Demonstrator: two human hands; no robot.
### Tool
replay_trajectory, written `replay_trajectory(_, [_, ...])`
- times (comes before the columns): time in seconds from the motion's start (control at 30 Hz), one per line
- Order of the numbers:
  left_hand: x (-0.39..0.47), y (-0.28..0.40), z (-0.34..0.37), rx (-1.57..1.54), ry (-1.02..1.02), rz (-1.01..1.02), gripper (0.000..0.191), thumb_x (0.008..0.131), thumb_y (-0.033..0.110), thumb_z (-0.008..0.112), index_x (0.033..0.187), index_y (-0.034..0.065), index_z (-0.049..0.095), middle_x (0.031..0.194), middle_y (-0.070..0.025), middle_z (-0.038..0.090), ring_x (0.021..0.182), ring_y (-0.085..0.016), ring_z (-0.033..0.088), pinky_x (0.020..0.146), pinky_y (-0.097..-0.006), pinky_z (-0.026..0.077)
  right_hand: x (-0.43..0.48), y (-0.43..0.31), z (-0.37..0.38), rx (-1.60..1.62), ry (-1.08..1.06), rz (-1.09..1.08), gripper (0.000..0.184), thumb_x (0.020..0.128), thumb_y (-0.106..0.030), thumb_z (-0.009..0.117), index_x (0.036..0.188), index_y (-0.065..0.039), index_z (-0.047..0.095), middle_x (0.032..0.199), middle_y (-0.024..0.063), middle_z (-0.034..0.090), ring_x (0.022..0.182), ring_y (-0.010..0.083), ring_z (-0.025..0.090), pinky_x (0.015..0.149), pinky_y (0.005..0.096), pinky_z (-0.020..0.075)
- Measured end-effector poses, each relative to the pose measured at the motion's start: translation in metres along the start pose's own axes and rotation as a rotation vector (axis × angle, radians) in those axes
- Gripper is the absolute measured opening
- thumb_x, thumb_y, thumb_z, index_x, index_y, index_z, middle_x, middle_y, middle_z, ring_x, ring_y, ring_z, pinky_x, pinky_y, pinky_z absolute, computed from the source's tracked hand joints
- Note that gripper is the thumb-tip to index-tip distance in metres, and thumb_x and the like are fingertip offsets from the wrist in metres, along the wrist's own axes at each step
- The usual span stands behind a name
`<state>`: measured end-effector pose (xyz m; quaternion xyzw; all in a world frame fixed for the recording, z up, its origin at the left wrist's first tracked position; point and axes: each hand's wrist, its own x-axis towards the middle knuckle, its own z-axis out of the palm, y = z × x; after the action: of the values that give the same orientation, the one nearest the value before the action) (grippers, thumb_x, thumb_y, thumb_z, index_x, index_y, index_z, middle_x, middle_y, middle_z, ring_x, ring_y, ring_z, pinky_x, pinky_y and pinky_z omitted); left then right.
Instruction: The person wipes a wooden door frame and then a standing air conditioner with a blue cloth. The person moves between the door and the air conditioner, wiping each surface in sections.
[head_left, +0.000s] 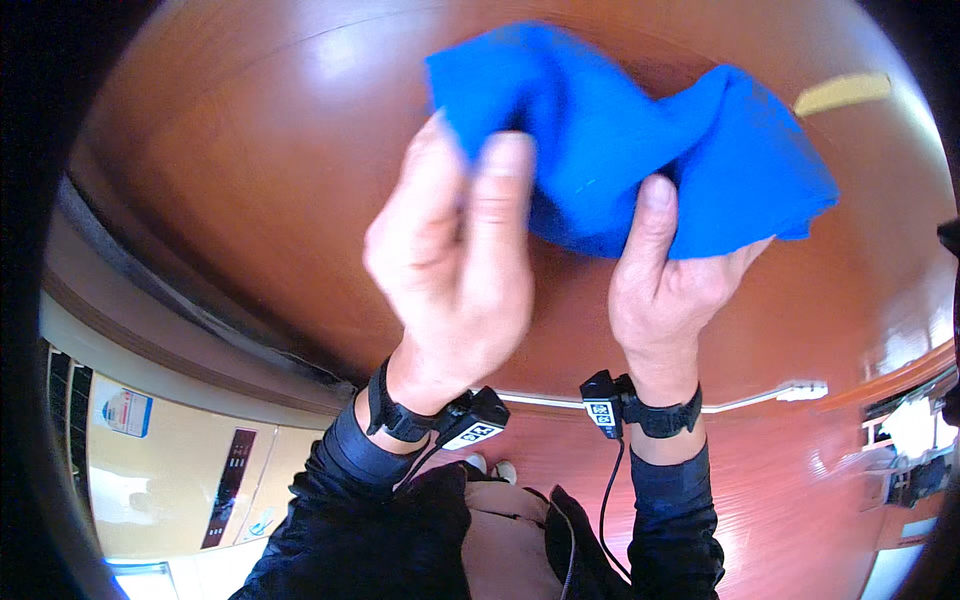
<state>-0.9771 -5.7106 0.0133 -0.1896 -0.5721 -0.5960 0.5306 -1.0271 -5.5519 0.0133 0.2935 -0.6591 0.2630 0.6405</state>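
A bright blue cloth hangs bunched between my two hands, above a glossy reddish-brown wooden surface. My left hand, slightly blurred, pinches the cloth's left part between thumb and fingers. Lower on the cloth's right side, my right hand grips it with the thumb on top; the cloth hides most of its fingers. Each wrist wears a black strap with a small cabled device.
A yellow strip-like object lies at the upper right of the wooden surface. A cream-coloured appliance with a dark panel stands at lower left. A white power strip and its cable run beyond the near edge.
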Motion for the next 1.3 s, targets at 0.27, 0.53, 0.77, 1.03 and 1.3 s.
replay_trajectory(0.27, [-0.077,-0.048,-0.024,0.276,-0.411,0.245,0.022,0.082,-0.003,0.075,0.103,-0.0054,0.075,0.122,-0.026,0.071,0.123,-0.045,0.066,0.109,-0.0532,0.051,-0.105,-0.024,0.001,0.071,-0.232,0.288,0.035,0.094,-0.011,0.07,0.127,0.0,0.071,0.131,0.023,0.067,0.124,0.0474,0.06,0.109,0.0604,0.0394])
replay_trajectory(0.53, [-0.247,-0.117,-0.061,0.305,-0.461,-0.178,0.021,0.085,0.0,0.078,0.106,0.0024,0.077,0.108,-0.0144,0.068,0.106,-0.036,0.063,0.084,-0.0449,0.052,-0.266,-0.035,-0.051,-0.133,-0.617,0.423,0.024,0.093,-0.004,0.068,0.116,-0.001,0.071,0.12,0.0219,0.069,0.115,0.0478,0.061,0.101,0.0575,0.0448])
replay_trajectory(0.77, [-0.303,-0.124,-0.046,0.27,-0.361,-0.501,0.012,0.092,0.006,0.076,0.089,-0.0016,0.067,0.079,-0.0202,0.059,0.073,-0.043,0.06,0.063,-0.0503,0.047,-0.348,-0.006,-0.111,-0.215,-0.677,0.748,0.026,0.104,-0.017,0.064,0.12,0.003,0.069,0.125,0.0268,0.067,0.119,0.0501,0.058,0.106,0.0556,0.0429])
replay_trajectory(1.03, [-0.261,-0.088,0.027,0.192,-0.186,-0.48,0.016,0.095,0.002,0.074,0.085,-0.0042,0.063,0.078,-0.0187,0.057,0.066,-0.034,0.055,0.061,-0.0408,0.045,-0.27,0.053,-0.153,-0.013,-0.24,0.881,0.027,0.111,-0.015,0.054,0.121,0.006,0.066,0.116,0.0232,0.066,0.108,0.0385,0.064,0.097,0.0479,0.0489])
replay_trajectory(1.3, [-0.136,-0.027,0.082,0.34,-0.209,0.184,0.028,0.09,-0.008,0.074,0.117,-0.0014,0.074,0.117,-0.0202,0.07,0.104,-0.04,0.063,0.093,-0.0467,0.05,-0.119,0.099,-0.143,0.024,-0.045,0.444,0.028,0.112,-0.011,0.056,0.129,0.009,0.065,0.121,0.0181,0.069,0.106,0.0291,0.066,0.092,0.0406,0.0527])
